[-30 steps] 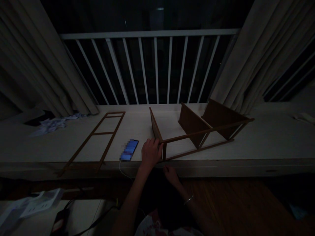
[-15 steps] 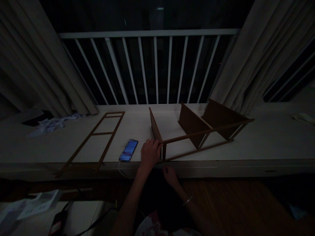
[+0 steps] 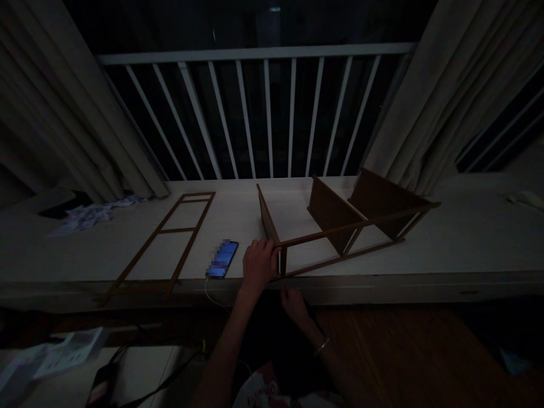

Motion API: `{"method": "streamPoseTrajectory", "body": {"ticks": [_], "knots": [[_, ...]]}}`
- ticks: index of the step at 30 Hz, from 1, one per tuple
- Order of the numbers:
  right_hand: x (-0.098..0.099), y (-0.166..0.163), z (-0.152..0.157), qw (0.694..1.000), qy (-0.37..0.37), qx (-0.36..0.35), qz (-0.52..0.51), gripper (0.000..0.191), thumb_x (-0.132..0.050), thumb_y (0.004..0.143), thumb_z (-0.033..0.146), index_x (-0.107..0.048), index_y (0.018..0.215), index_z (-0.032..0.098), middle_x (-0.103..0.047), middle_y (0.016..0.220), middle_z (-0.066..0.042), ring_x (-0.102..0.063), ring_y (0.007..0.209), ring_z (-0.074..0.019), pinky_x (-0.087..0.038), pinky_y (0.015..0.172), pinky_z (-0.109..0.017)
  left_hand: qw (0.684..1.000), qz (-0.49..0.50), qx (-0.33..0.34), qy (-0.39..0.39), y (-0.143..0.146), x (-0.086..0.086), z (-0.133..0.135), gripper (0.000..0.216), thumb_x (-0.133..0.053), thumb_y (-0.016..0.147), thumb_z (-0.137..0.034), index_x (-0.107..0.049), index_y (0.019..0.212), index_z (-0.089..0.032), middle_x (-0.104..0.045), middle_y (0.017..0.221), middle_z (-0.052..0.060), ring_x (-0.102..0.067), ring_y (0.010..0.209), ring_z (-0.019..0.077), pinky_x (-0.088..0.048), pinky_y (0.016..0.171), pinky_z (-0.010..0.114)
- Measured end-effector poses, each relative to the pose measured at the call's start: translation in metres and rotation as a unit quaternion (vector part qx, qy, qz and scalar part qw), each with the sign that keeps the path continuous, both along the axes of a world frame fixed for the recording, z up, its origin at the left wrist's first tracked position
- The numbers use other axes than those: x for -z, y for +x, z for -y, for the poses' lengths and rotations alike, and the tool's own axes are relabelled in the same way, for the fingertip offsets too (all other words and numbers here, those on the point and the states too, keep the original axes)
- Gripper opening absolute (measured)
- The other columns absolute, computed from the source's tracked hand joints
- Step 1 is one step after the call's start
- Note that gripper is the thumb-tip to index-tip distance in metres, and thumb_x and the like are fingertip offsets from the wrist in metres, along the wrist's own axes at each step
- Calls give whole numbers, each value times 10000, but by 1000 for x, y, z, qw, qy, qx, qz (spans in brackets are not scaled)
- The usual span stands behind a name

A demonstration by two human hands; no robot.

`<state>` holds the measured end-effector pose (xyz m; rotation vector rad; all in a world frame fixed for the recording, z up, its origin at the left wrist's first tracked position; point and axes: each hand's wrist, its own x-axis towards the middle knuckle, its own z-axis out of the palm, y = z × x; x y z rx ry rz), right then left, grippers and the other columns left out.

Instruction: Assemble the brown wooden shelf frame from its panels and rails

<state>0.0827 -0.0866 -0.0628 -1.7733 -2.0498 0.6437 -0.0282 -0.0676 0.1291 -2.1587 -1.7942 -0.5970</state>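
A brown wooden shelf unit (image 3: 334,212) lies on its side on the pale window ledge (image 3: 463,249), its several boards standing up from the long rails. My left hand (image 3: 260,263) is closed around the shelf's near left corner, fingers over the end board. Just below the ledge's front edge, my right hand (image 3: 294,306) is curled with its fingertips together; whatever may be in them is too dark to make out. Left of the shelf, a loose ladder-like wooden frame (image 3: 176,230) rests flat, its near end jutting past the ledge edge.
A lit phone (image 3: 225,258) with a white cable lies between the frame and my left hand. Crumpled papers (image 3: 87,218) are at the far left. White railings (image 3: 267,119) and curtains (image 3: 402,136) stand behind. At lower left, a white tabletop (image 3: 140,371) holds packaging and a dark strap.
The camera view has shifted very slightly. Both hands and the shelf unit keep essentially the same positions.
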Motion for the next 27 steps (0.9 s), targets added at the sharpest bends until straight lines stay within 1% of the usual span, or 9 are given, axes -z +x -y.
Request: {"method": "streamPoseTrajectory", "body": {"ticks": [8, 15, 19, 23, 27], "knots": [[1, 0, -1, 1000, 12, -8, 11, 340, -288, 864, 254, -595, 821, 116, -645, 796, -120, -599, 734, -159, -365, 651, -210, 1000, -1, -1, 0, 0, 2, 0, 285, -261, 843, -371, -490, 835, -200, -493, 813, 61, -415, 810, 185, -320, 705, 308], [2, -2, 0, 1000, 9, -1, 18, 358, -268, 870, 266, -595, 834, 125, -649, 784, -118, -607, 724, -162, -374, 636, -216, 1000, 5, -4, 1, 0, 3, -1, 280, -267, 842, -370, -491, 824, -202, -493, 807, 60, -415, 811, 186, -317, 708, 308], [0, -3, 1, 999, 4, 5, 48, 364, -258, 872, 262, -594, 847, 123, -650, 772, -127, -613, 727, -172, -391, 646, -231, 1000, 4, -5, 2, 0, 2, -1, 275, -273, 841, -365, -493, 833, -201, -497, 807, 61, -415, 810, 189, -317, 705, 311], [-3, -4, 2, 996, -9, 4, 87, 348, -251, 874, 247, -579, 880, 131, -651, 751, -126, -621, 691, -178, -415, 623, -251, 1000, 7, -3, 2, 1, 2, -1, 268, -283, 839, -361, -497, 841, -199, -501, 806, 62, -417, 810, 190, -317, 709, 314], [-8, -7, 4, 991, -17, 1, 134, 325, -266, 866, 230, -572, 899, 125, -646, 746, -143, -624, 690, -205, -437, 605, -287, 1000, 12, 1, 0, 0, 1, -1, 265, -288, 837, -360, -501, 835, -201, -500, 808, 64, -420, 810, 189, -318, 710, 313]]}}
